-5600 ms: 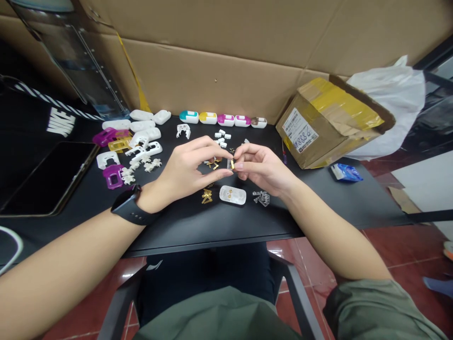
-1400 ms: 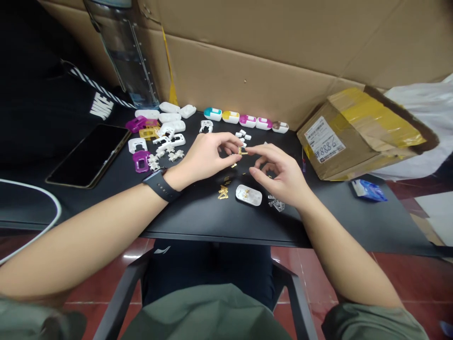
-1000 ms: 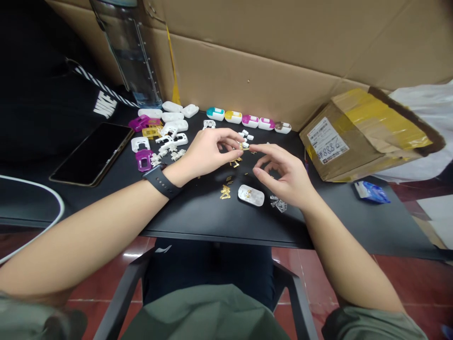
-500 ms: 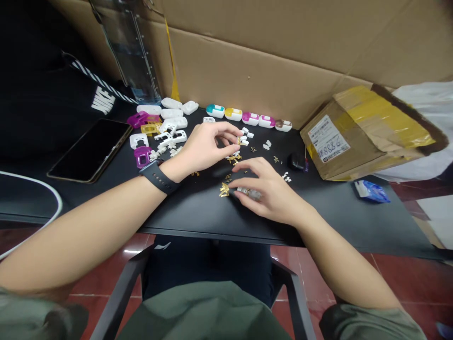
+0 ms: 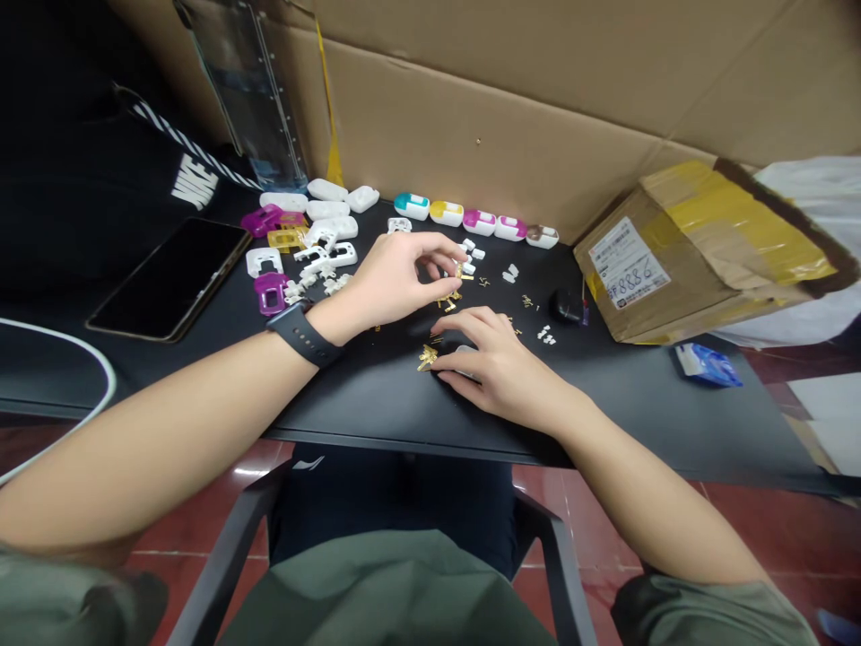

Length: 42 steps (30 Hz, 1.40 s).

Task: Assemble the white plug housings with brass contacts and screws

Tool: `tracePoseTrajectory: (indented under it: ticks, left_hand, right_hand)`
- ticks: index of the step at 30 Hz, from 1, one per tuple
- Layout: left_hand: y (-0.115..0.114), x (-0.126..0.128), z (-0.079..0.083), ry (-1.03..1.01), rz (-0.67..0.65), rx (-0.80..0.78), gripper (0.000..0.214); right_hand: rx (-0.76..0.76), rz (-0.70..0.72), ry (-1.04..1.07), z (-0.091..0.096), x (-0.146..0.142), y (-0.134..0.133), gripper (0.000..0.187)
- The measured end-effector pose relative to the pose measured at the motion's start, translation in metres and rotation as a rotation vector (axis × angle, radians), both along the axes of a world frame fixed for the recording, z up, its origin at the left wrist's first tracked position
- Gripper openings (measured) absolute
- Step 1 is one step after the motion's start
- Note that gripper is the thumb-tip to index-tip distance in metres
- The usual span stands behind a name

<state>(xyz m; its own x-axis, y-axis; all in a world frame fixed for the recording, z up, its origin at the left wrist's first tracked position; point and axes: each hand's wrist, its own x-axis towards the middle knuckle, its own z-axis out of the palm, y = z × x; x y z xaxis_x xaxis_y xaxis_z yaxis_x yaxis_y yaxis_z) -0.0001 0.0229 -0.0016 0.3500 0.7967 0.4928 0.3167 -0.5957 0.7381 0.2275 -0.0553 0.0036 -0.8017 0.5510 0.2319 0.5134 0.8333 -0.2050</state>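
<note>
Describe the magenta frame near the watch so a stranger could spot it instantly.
On the black desk, find the dark phone at the left. Just right of it, beside the black wristwatch, lies a magenta plastic frame, the lowest magenta piece in that cluster, with a square opening through it.

Under the right hand (image 5: 501, 370), the fingers (image 5: 471, 321) hide most of a white oval shell (image 5: 464, 348), leaving only a sliver showing. At the left hand's (image 5: 396, 278) fingertips (image 5: 447, 254), the brass pieces (image 5: 459, 272) are too small to tell apart, and whether those fingers grip one cannot be told. Right of the right fingers, a dark lump (image 5: 567, 307) is too unclear to name. Far left of the fingers, a green sleeve (image 5: 67, 597) is blurred and cut off by the picture's corner.
</note>
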Motion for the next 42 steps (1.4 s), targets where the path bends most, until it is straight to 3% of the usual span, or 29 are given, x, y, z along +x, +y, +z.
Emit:
tracePoseTrajectory:
  ticks: [7,18,24,32,36,42]
  left_hand:
    - [-0.001,0.001,0.0,-0.003,0.0,-0.001,0.024]
    - [0.0,0.001,-0.002,0.01,-0.016,-0.002,0.025]
    - [0.0,0.001,-0.002,0.008,-0.026,0.001,0.025]
    - [-0.003,0.001,0.0,0.042,-0.076,-0.028,0.028]
    - [-0.004,0.003,-0.001,0.037,-0.13,-0.036,0.03]
    - [-0.007,0.005,-0.002,0.008,-0.17,-0.027,0.029]
  right_hand:
    - [-0.02,-0.013,-0.03,-0.001,-0.004,-0.001,0.015]
    - [0.002,0.036,-0.04,-0.004,-0.008,-0.003,0.026]
    - [-0.254,0.134,0.233,0.01,0.004,0.005,0.014]
    - [-0.405,-0.24,0.667,0.016,0.028,0.023,0.014]
    - [-0.415,-0.323,0.725,0.013,0.033,0.034,0.03]
    - [-0.507,-0.311,0.763,0.009,0.033,0.042,0.033]
